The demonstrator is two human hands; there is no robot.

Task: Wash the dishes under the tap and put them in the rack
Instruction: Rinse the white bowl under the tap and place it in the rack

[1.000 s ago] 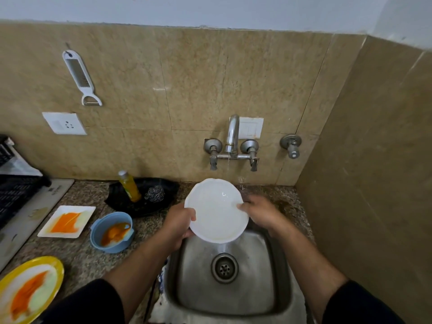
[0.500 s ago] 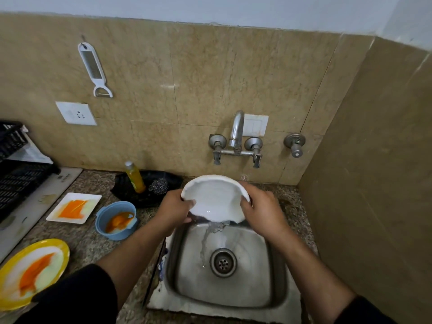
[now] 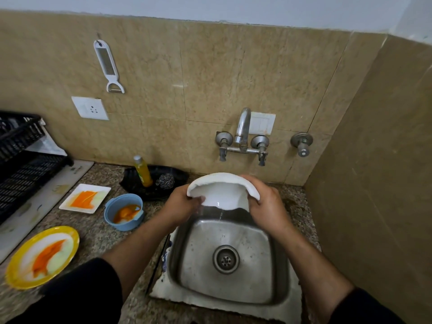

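Observation:
I hold a white plate over the back of the steel sink, below the tap. The plate is tipped steeply toward me and a thin trickle of water runs off its lower edge. My left hand grips its left rim and my right hand covers its right rim. The black dish rack stands at the far left. Dirty with orange residue are a yellow plate, a blue bowl and a white square plate on the counter.
A yellow soap bottle and a steel scrubber sit in a black dish behind the bowl. A wall corner closes the right side. A grater and a socket are on the wall.
The plate has tilted from nearly flat to steeply tipped, pouring its water into the sink. My view has shifted left, bringing the rack into sight.

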